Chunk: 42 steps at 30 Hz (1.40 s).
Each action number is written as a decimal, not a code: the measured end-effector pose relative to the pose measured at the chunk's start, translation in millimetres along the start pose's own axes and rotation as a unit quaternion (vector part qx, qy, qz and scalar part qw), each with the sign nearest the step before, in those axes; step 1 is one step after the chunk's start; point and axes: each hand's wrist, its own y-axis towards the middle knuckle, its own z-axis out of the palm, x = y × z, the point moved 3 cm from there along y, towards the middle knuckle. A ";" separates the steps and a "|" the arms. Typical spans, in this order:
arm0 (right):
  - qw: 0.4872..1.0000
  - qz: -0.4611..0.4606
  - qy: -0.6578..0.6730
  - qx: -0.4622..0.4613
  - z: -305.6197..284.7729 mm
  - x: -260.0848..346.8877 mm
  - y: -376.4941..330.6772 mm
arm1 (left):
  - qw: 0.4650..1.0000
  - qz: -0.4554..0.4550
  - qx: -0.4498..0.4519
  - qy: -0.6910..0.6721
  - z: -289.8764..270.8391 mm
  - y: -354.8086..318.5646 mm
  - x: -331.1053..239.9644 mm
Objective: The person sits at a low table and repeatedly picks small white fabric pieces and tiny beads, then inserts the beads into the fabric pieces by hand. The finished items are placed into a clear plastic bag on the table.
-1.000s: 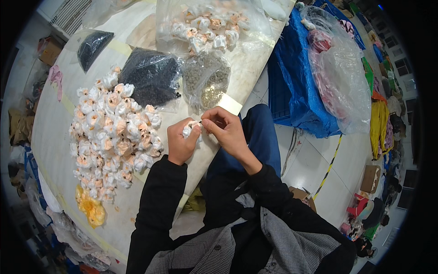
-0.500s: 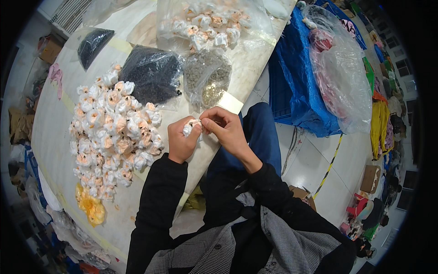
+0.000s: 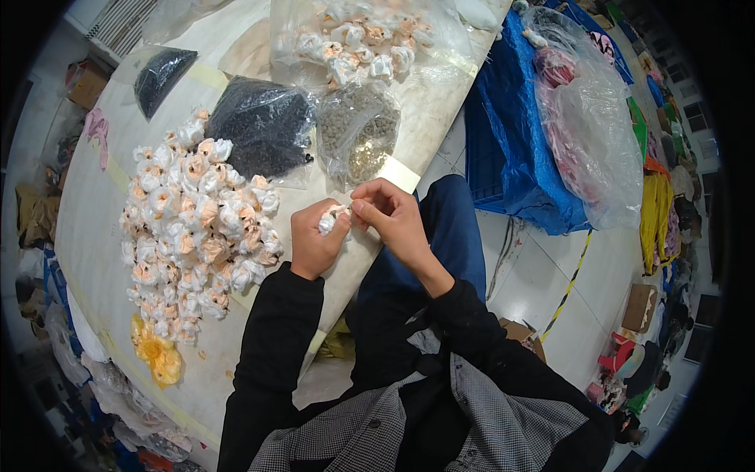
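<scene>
In the head view, the left hand [image 3: 316, 242], at the frame's center, pinched a white flower [image 3: 328, 223] between thumb and curled fingers. Just right of it, the right hand [image 3: 391, 223] had thumb and forefinger pressed together; anything between them was too small to tell. White-and-peach flowers [image 3: 193, 228] lay heaped at left, below a black-filled bag [image 3: 261, 128].

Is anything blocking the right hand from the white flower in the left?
No, nothing visible: the right hand has its fingertips close beside the white flower, whose lower part the left hand covers with its thumb.
</scene>
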 end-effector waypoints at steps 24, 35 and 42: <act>0.965 -0.017 -0.236 0.111 -16.6 16.4 3.0 | 0.987 0.086 0.053 0.127 7.8 -1.0 -6.3; 0.933 -0.090 -0.312 0.155 -12.7 31.9 3.9 | 0.988 0.086 0.057 0.115 10.2 -2.5 -7.3; 0.919 -0.142 -0.343 0.132 -10.0 39.6 -8.6 | 0.979 0.116 0.068 0.154 7.5 -1.5 -24.8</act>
